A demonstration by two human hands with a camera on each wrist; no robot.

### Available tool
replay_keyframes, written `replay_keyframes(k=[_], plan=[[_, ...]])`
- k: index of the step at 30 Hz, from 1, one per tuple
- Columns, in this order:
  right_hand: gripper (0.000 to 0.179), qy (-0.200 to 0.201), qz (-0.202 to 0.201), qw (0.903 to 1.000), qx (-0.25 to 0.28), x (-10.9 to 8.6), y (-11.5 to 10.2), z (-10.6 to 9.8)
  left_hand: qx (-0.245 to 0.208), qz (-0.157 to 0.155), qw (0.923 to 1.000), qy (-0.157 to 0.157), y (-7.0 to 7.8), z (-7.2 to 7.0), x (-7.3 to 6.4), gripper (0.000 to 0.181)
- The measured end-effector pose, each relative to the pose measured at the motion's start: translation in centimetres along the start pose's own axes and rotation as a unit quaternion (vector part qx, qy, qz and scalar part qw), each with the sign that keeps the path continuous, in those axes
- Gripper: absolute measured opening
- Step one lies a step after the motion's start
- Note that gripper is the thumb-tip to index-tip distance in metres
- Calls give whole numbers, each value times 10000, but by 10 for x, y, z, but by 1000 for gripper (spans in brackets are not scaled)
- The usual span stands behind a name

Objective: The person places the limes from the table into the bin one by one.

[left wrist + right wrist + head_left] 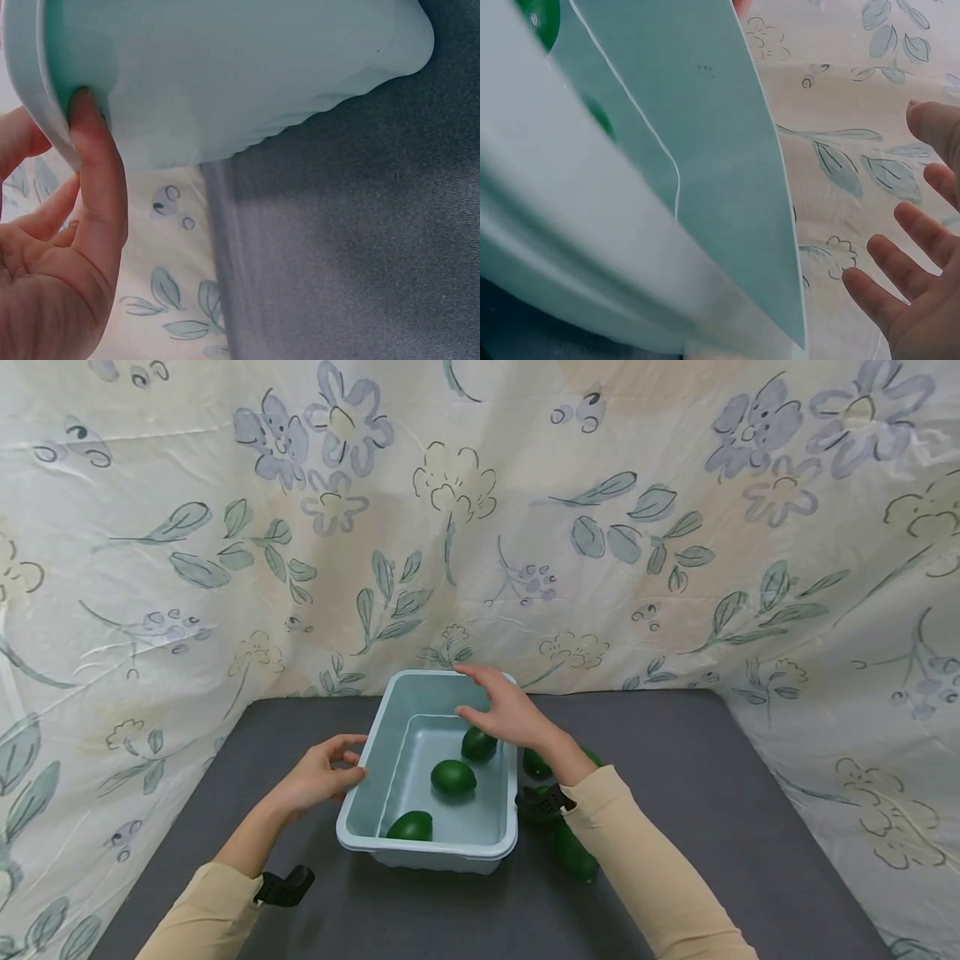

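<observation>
A light blue-green plastic bin (427,853) stands in the middle of the head view. My left hand (322,774) pinches its left rim, thumb and fingers on either side in the left wrist view (75,225). Inside the bin lie three smooth dark green fruits shaped like avocados: one near the front (411,827), one in the middle (453,778) and one by the right wall (478,745). Above the right rim my right hand (510,708) is spread with nothing in it. Its fingers (922,232) are parted and apart from the bin in the right wrist view.
Several more green fruits (574,853) lie on the table right of the bin, partly hidden beneath my right forearm. A dark grey cloth (675,777) covers the table. Behind it hangs a flower-patterned curtain (480,527), close to the bin's far end.
</observation>
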State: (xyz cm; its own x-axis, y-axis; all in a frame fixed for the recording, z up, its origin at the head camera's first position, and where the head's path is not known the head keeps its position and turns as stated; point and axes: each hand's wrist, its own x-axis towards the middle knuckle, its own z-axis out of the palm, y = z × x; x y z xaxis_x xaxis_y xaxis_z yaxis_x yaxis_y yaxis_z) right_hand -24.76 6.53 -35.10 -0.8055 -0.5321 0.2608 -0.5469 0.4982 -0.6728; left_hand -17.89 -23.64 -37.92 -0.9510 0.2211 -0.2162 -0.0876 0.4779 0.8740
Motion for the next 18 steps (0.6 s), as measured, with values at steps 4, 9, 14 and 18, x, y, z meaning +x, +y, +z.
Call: replay_keyframes(k=[4,9,14,18], plan=[[60,54,-74,9999,-77,-3,3,-4,12,7,10000,-1,1,0,-1,57],[59,118,-49,9999,-82,-11,5,-11,7,36,10000,-19,0,0,-1,57],[59,202,-115,9997,-14,-22,4,-20,-14,48,10000,-17,-1,0,-1,58],[58,302,-206,9993,-1,-30,5,-28,-35,59,10000,-19,-1,0,-1,59]])
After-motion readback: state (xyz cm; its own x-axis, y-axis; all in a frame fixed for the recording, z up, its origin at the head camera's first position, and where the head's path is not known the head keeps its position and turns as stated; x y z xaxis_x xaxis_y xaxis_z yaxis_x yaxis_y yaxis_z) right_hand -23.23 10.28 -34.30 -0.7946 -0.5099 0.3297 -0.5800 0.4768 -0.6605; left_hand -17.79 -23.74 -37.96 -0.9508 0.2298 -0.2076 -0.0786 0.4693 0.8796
